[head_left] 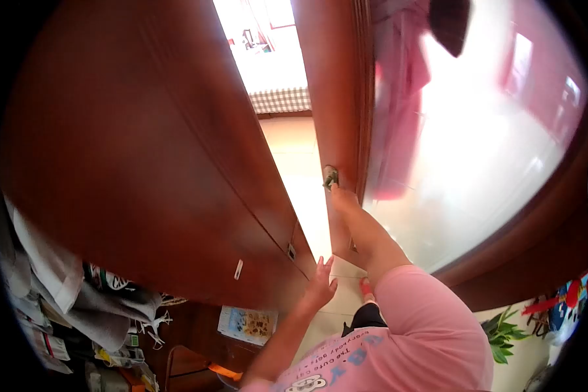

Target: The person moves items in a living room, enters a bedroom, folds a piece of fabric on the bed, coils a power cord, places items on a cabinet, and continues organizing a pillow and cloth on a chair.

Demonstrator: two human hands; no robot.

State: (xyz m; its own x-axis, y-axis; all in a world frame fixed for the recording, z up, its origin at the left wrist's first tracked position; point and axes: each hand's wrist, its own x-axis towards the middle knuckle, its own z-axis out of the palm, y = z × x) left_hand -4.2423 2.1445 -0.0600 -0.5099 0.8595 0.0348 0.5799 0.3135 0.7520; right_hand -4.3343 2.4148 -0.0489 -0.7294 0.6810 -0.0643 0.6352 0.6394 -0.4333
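A reddish-brown wooden door [346, 98] with a large glossy panel [477, 163] stands to the right. My right arm stretches out to its edge, and my right hand [342, 196] is closed on the dark door handle [331, 175]. Below it, my left hand [320, 289] is held up with fingers apart, holding nothing. It is nearest the lower edge of the brown wooden panel [144, 130] on the left, which has a small metal latch plate [291, 251]. Whether the left hand touches that edge I cannot tell.
Through the bright gap show a tiled floor [294, 157] and a checkered cloth [281, 100]. Clothes [104, 313] hang at lower left, near a box with a printed top [247, 325]. A green plant [501, 335] stands at lower right.
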